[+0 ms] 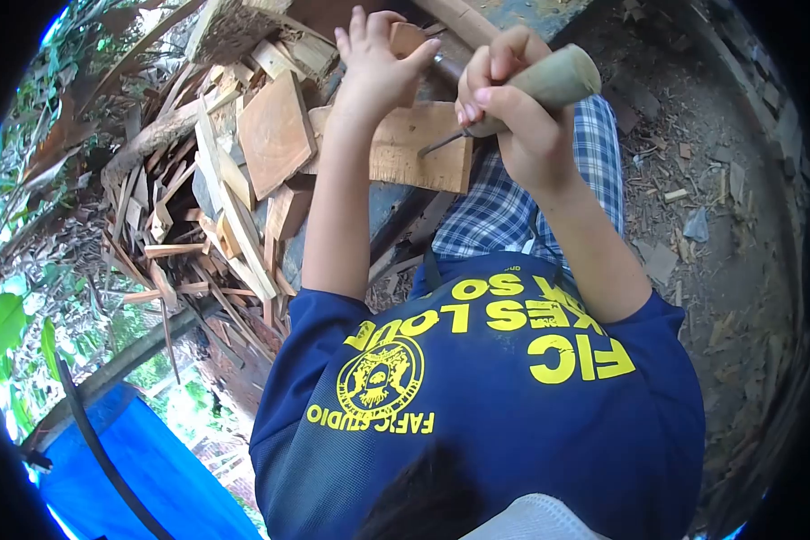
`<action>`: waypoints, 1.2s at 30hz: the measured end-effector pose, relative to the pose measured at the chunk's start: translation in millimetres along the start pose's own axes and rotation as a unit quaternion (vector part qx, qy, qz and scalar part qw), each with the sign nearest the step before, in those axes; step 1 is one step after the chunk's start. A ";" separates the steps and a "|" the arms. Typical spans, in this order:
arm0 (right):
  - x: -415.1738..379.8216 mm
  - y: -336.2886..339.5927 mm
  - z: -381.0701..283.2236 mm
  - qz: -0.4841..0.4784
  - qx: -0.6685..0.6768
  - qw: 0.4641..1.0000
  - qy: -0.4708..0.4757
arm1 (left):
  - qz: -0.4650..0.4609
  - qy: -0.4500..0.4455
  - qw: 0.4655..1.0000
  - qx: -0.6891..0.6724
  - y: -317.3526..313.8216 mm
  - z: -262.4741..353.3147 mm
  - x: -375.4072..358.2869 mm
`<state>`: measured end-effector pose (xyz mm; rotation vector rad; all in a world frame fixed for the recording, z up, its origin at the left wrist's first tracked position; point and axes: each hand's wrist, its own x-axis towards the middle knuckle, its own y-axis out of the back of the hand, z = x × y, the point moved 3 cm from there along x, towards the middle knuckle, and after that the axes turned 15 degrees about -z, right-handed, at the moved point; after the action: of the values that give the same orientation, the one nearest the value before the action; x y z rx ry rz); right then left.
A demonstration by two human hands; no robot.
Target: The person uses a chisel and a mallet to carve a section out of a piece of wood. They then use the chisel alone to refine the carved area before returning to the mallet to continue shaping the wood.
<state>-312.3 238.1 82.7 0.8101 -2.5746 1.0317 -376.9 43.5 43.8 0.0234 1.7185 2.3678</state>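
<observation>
In my right hand [522,99] is a tool with a thick, pale cylindrical handle [562,76]; its thin metal shaft points down-left, the end at the face of a wooden board [396,148]. The fingers are wrapped round the lower part of the handle. My left hand [375,58] is up beyond the board, fingers spread, by a reddish-brown wooden piece [408,40] that it partly hides. Whether the palm touches this piece is unclear. A squarish wood block [274,133] stands left of the board.
Split wood and offcuts [234,216] are heaped at the left. A blue sheet [144,468] hangs at the lower left, near green leaves [4,324]. Wood chips litter the dirt ground [684,189] at the right. Checked cloth [490,202] covers my legs.
</observation>
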 end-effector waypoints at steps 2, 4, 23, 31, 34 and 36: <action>-9.2 10.6 4.9 0.031 0.054 0.997 0.041 | -0.019 0.017 0.998 -0.051 11.1 10.9 -7.5; -15.5 13.2 5.8 0.045 0.075 0.994 0.061 | -0.053 0.092 0.931 -0.349 18.9 13.2 -24.3; 10.5 -12.7 1.9 -0.101 0.071 0.979 0.164 | 0.362 -0.069 0.912 -0.181 -38.9 -8.5 -192.0; 29.2 -38.5 2.7 0.028 0.004 0.997 0.072 | 0.194 0.025 0.970 -0.144 84.3 15.5 -129.9; 29.0 -34.1 12.7 0.049 -0.099 0.991 0.080 | 0.065 0.073 0.992 -0.077 68.1 -8.8 -94.1; 29.0 -35.9 4.4 0.082 -0.287 0.941 0.158 | 0.013 0.079 0.996 -0.049 61.6 -12.9 -83.4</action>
<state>-315.2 202.1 111.7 0.2577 -2.4764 0.3548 -307.3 -2.0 107.1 -0.1632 1.6739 2.5317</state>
